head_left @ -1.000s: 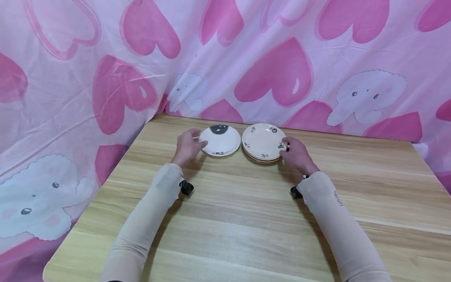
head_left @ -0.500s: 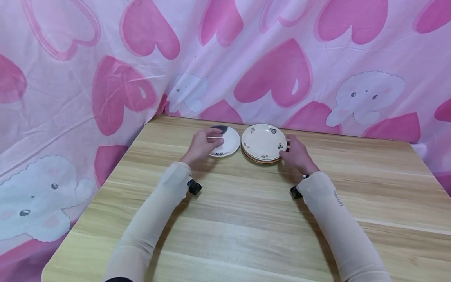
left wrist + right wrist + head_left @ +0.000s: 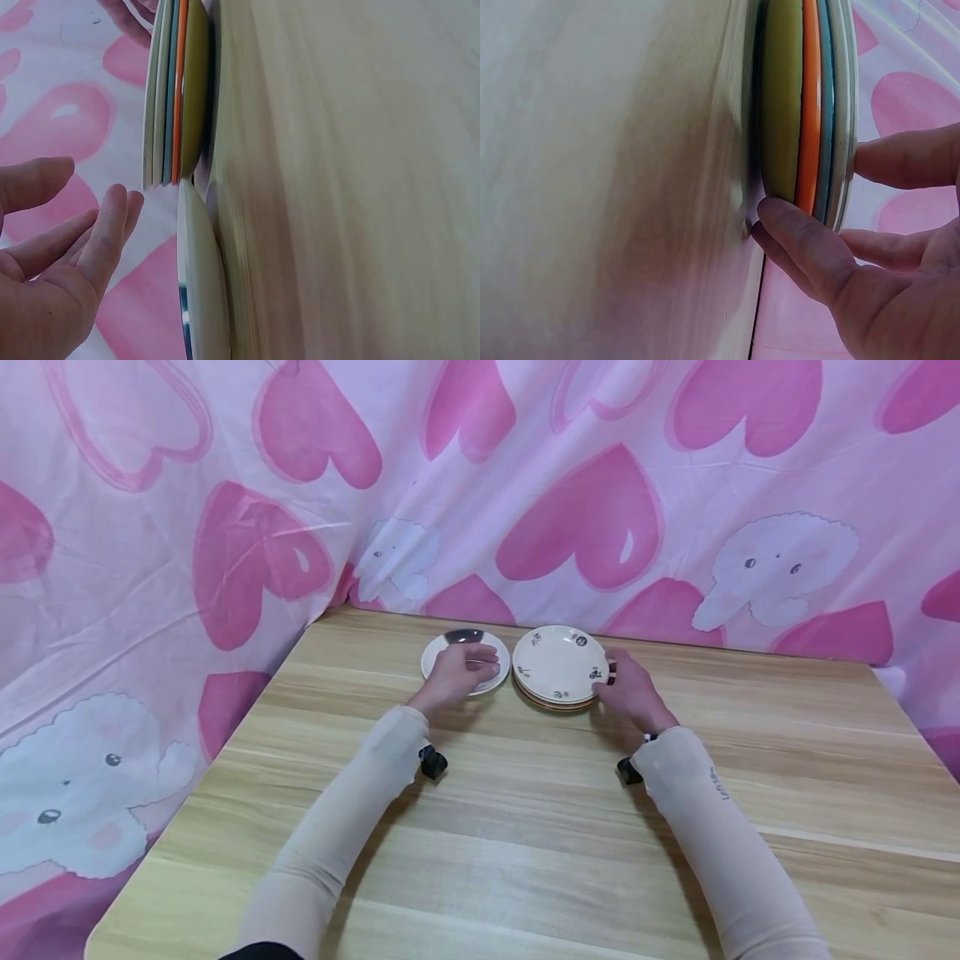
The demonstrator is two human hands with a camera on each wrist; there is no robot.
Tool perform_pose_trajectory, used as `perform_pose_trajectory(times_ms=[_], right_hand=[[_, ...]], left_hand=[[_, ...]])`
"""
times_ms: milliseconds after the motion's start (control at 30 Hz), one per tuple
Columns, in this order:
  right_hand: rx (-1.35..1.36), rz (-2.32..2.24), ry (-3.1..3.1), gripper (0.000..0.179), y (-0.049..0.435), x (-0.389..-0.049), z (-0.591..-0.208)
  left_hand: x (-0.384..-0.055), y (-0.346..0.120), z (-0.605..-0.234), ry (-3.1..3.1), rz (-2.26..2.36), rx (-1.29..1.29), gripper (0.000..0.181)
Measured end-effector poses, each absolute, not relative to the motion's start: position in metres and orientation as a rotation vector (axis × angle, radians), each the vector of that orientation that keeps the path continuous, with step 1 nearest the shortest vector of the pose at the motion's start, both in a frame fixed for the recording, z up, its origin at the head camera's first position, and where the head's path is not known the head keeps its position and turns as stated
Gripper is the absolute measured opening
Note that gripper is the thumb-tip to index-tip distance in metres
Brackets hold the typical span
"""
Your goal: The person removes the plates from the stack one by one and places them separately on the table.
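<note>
My left hand (image 3: 457, 677) is held over a white plate (image 3: 432, 658) with a dark patch at its rim, hiding part of it. In the left wrist view the fingers are loosely extended, apart from the white plate (image 3: 204, 292). Just right of it stands a stack of plates (image 3: 558, 662), the top one cream with small dark motifs. My right hand (image 3: 632, 689) grips the stack's right edge. The right wrist view shows digits on the top face and against the olive bottom plate (image 3: 781, 105), with an orange plate (image 3: 810, 112) and a teal plate (image 3: 826, 112) between.
The plates rest near the back edge of a light wooden table (image 3: 510, 843). A pink curtain (image 3: 585, 485) with hearts and white animals hangs behind it and along the left side. A black wrist camera (image 3: 432, 762) sits on the left wrist.
My left hand has left the white plate's left rim and moved right, over the plate. My right hand keeps its place at the stack.
</note>
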State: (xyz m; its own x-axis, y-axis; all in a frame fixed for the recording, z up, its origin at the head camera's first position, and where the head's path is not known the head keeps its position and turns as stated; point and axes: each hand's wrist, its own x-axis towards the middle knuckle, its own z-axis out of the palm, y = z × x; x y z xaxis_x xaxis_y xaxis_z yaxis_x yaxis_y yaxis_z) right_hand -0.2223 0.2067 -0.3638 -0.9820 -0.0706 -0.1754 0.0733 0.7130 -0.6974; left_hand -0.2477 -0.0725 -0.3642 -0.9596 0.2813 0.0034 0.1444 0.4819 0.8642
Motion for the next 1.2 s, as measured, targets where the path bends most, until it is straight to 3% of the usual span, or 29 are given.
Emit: perform_pose_trajectory(times_ms=[633, 1200], right_hand=[[-0.041, -1.086, 2.776, 0.053, 0.208, -0.223, -0.366], [-0.058, -1.223, 2.713, 0.059, 0.207, -0.221, -0.366]], left_hand=[[-0.248, -0.055, -0.368, 2.521, 1.491, 0.351, 0.039], [-0.247, -0.053, -0.369, 2.528, 1.484, 0.398, 0.037]])
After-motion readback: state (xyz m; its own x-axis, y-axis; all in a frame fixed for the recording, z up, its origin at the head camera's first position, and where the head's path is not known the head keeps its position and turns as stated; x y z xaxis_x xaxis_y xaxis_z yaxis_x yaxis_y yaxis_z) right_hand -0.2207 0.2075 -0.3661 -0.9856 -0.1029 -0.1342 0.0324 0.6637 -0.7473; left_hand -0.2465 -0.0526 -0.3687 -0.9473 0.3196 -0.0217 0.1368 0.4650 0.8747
